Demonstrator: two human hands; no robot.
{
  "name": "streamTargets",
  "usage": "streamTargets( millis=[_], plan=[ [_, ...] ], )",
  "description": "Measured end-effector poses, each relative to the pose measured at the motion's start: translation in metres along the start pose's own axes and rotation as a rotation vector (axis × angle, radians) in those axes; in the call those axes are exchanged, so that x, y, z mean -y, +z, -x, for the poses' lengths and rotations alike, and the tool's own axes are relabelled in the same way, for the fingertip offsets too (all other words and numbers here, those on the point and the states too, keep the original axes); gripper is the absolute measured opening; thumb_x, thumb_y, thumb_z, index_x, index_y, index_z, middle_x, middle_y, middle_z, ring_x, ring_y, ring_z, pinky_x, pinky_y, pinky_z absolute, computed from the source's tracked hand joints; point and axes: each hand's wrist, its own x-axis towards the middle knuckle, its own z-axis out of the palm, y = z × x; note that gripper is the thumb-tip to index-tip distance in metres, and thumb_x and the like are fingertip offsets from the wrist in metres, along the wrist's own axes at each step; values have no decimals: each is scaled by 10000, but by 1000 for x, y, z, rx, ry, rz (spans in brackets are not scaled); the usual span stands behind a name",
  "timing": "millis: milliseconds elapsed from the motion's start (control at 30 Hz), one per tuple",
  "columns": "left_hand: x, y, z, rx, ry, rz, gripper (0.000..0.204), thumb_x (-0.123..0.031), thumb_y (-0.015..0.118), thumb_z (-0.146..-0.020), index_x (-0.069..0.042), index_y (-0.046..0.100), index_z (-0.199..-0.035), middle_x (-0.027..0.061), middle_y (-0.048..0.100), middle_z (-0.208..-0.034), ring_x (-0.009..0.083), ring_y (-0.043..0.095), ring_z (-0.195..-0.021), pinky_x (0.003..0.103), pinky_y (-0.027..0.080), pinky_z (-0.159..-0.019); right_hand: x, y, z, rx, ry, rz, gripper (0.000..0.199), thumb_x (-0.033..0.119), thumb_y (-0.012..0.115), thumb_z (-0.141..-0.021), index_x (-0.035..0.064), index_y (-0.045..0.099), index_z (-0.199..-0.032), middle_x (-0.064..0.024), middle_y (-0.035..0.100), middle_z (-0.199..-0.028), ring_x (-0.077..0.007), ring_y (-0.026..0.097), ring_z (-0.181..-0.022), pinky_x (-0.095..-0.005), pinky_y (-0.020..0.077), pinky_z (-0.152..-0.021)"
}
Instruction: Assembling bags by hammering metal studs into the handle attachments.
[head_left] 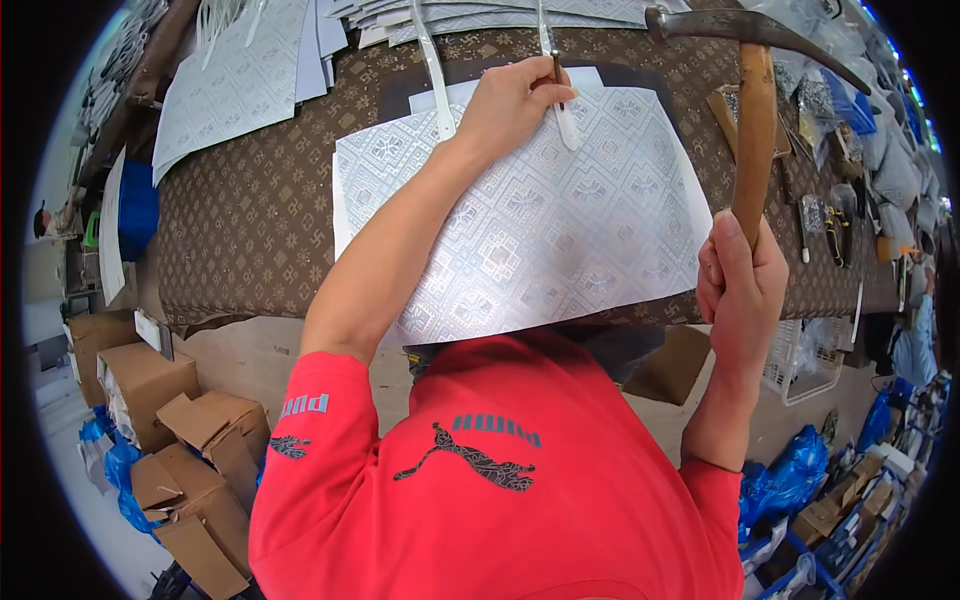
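My left hand (505, 108) rests on a silver-patterned sheet (560, 230) and pinches a thin dark metal punch (557, 68) upright. Its lower end meets a white strap (569, 132) near the sheet's far edge. A second white strap (430, 60) lies to the left, its end beside my left wrist. Raised at the right, my right hand (740, 280) is closed round the wooden handle of a hammer (756, 140). The hammer's long, curved steel head is up at the top right, apart from the punch. A dark mat (395, 98) shows behind the sheet.
A brown patterned cloth (240, 240) covers the table. More patterned sheets (235, 95) lie at the far left and along the back. Small tools, including pliers (838, 238), and plastic bags crowd the right side. Cardboard boxes (150, 385) stand on the floor at left.
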Motion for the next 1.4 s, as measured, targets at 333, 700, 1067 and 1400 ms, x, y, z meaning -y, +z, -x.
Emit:
streamTargets(
  millis=[333,700,1067,1400],
  plan=[
    [-3,3,-3,39,-3,-87,169,-204,705,-901,-41,722,-938,114,703,-804,228,650,-726,331,498,-701,-5,4,-9,28,-65,83,246,260,577,-1038,61,535,-899,44,437,-625,-5,328,-417,-190,233,-363],
    [6,7,-2,7,217,-174,187,-204,699,-913,-18,700,-936,139,695,-853,291,648,-743,345,507,-708,-2,18,-37,-90,-451,372,198,224,591,-1026,48,582,-937,33,475,-640,-30,415,-515,-175,289,-452],
    [-19,-5,8,-31,28,-13,185,-210,676,-934,-27,702,-944,114,694,-781,248,652,-714,355,501,-682,10,-9,-6,2,-49,65,271,293,593,-1036,101,520,-859,80,431,-630,20,311,-430,-175,224,-379],
    [-16,9,21,118,-21,-24,156,-170,668,-948,-25,720,-966,53,715,-827,121,619,-737,272,477,-703,-10,-13,-3,33,-27,116,245,273,583,-1042,84,537,-892,74,430,-625,24,314,-435,-173,222,-380]
  ],
)
